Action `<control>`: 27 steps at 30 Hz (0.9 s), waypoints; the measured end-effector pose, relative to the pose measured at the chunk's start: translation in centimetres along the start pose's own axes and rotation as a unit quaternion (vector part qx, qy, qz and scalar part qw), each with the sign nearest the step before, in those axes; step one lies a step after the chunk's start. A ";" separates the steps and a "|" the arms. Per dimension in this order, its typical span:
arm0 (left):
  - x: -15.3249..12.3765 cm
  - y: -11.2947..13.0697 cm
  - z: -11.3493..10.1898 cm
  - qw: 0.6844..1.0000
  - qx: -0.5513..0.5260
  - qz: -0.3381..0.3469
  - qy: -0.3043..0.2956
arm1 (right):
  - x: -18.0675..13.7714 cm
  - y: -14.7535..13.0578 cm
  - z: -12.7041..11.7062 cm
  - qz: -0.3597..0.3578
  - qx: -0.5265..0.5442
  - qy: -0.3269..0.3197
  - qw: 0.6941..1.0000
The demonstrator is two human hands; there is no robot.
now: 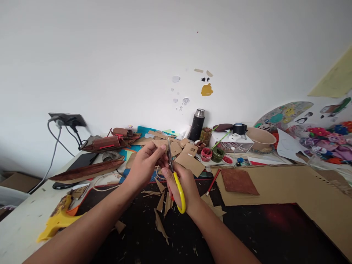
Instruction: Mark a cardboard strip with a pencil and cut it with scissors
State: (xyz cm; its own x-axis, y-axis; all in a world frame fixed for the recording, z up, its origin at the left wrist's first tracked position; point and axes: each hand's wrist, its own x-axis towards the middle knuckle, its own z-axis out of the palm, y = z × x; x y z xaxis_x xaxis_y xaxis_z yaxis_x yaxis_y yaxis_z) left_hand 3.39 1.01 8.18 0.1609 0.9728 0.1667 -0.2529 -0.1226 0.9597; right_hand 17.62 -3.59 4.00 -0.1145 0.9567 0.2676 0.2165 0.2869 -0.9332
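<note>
My right hand [183, 186] grips yellow-handled scissors [176, 179], blades pointing up and away. My left hand [145, 163] pinches a small brown cardboard piece [162, 146] right beside the blades. Both hands hover above a dark mat [154, 234] strewn with several cardboard offcuts [162, 205]. The exact shape of the pinched piece is partly hidden by my fingers.
A large cardboard sheet [297, 187] with a reddish-brown square [238, 181] lies to the right. Paint pots [211, 154], a black flask [197, 124] and a bowl [260, 138] stand near the wall. A yellow glue gun [56, 222] and brown cardboard models [90, 170] sit at left, below a wall socket [67, 120].
</note>
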 end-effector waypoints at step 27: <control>0.2 -0.6 0.4 0.996 -0.074 -0.016 0.038 | 0.5 0.3 -0.1 -0.035 -0.047 0.013 0.998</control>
State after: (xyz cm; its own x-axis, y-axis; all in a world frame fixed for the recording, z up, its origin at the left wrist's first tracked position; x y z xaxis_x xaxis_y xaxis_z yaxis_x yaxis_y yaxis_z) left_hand 3.98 1.25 7.71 0.0990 0.9886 0.1136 -0.3876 -0.0668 0.9194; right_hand 17.74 -3.03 3.84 -0.1068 0.9347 0.3391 0.2990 0.3555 -0.8856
